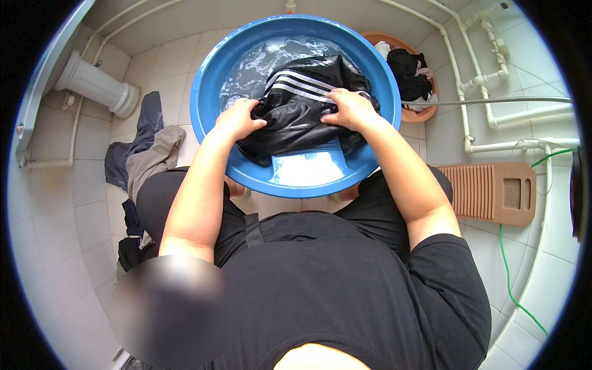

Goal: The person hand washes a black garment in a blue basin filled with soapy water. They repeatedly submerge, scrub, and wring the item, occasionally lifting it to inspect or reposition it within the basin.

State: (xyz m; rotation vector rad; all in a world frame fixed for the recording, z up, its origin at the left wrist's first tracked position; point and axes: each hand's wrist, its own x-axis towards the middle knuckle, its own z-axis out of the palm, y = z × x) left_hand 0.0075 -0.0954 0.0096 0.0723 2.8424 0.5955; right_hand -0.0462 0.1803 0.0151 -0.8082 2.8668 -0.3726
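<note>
A wet, shiny black garment (290,126) with white stripes lies bunched in a large round blue tub (197,98), partly in soapy water (246,69). On the garment's left side, my left hand (239,119) grips the cloth, its thumb pointing inward. My right hand (351,110) holds the fabric near the stripes, fingers and thumb bent around a fold. Some fingertips are hidden in the cloth. A ridged slope with a pale, wet panel (308,168) shows at the tub's near side, below the garment.
An orange basin (425,113) of clothes stands behind the tub at right. A brown washboard (484,192) is beside my right knee. Dark and grey-brown clothes (154,151) lie on the floor at left. White pipes (459,92) and a green cord (509,271) run along the right.
</note>
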